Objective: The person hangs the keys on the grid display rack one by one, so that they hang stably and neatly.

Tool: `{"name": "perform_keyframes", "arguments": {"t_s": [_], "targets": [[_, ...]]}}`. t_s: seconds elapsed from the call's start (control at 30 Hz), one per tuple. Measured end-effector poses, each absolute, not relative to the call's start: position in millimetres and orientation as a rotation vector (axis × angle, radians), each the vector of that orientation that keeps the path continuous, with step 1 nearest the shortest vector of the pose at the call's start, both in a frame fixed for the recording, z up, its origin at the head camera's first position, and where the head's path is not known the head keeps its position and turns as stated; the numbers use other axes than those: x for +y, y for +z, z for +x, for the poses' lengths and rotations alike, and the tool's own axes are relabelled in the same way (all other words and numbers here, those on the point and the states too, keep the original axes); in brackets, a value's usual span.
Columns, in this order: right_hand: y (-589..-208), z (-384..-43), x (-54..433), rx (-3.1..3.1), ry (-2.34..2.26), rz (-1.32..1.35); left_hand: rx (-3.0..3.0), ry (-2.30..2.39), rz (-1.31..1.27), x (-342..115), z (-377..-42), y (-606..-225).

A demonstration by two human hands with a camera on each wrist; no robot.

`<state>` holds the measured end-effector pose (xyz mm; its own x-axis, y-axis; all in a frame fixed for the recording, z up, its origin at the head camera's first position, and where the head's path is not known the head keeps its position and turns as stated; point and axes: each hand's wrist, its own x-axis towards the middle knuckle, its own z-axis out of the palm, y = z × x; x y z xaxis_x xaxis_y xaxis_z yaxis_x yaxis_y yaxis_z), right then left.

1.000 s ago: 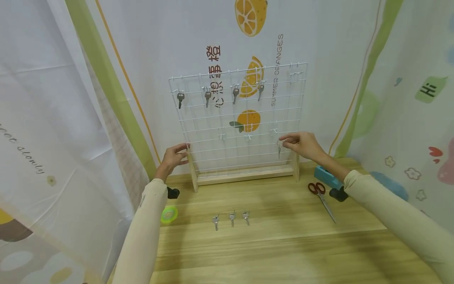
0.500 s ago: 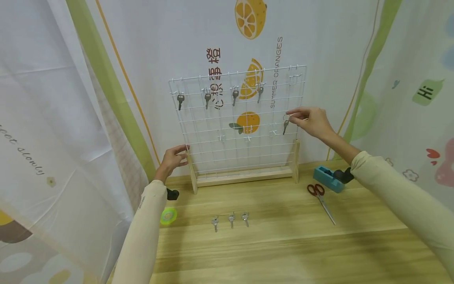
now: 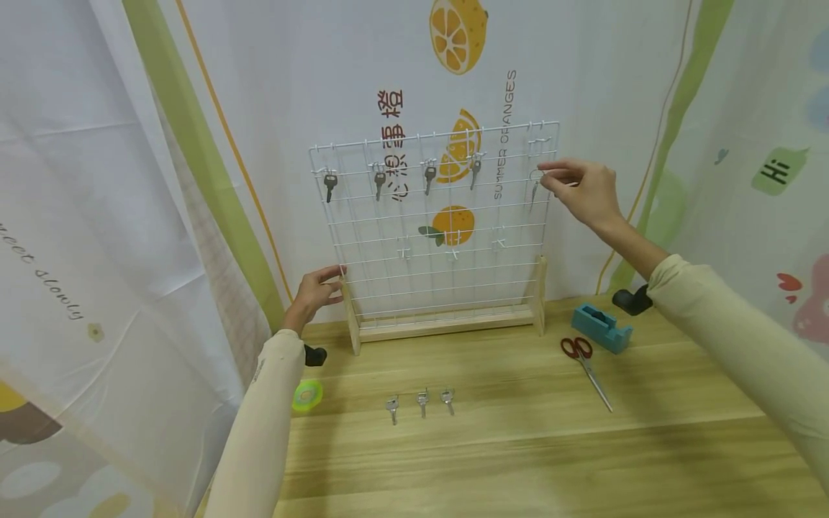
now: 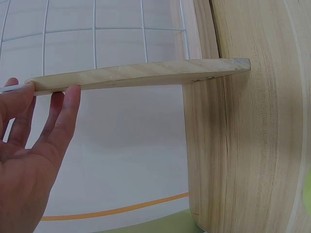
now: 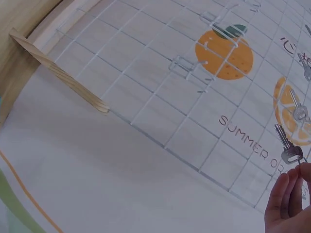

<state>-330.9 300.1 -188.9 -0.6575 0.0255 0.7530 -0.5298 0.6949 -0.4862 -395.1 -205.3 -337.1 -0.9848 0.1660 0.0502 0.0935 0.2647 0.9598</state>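
Observation:
In the head view my right hand (image 3: pixel 586 188) pinches the ring of a key (image 3: pixel 534 193), which hangs down in front of the rack's right side. The right wrist view shows the key (image 5: pixel 292 153) just past the fingertips. A white hook (image 3: pixel 539 142) sits above it on the wire grid. My left hand (image 3: pixel 317 289) holds the left wooden upright (image 3: pixel 352 316) of the rack; in the left wrist view, thumb and fingers (image 4: pixel 72 104) pinch the upright's end. Several keys (image 3: pixel 430 178) hang along the upper row. Lower hooks (image 3: pixel 453 253) carry nothing.
Three keys (image 3: pixel 423 403) lie on the wooden table (image 3: pixel 505 460) before the rack. To the right are red-handled scissors (image 3: pixel 592 378) and a blue tape dispenser (image 3: pixel 599 327). A yellow-green disc (image 3: pixel 307 395) lies at left. A printed curtain (image 3: pixel 259 86) stands behind.
My right hand has risen and moved a little right with the key, from low at the grid's right side to near the upper right hook. The left hand stays on the upright.

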Motion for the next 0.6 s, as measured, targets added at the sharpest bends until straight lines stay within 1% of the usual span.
{"name": "perform_keyframes", "arguments": {"t_s": [0.23,0.6], "targets": [[-168.4,-333.8,300.5,-2.075,1.012,0.313,2.463,1.854,0.245,-206.9,-395.8,-336.4],[-153.0,-340.9,309.4,-2.022,1.173,0.255,2.456,1.849,0.266,-205.7,-395.0,-337.9]]}}
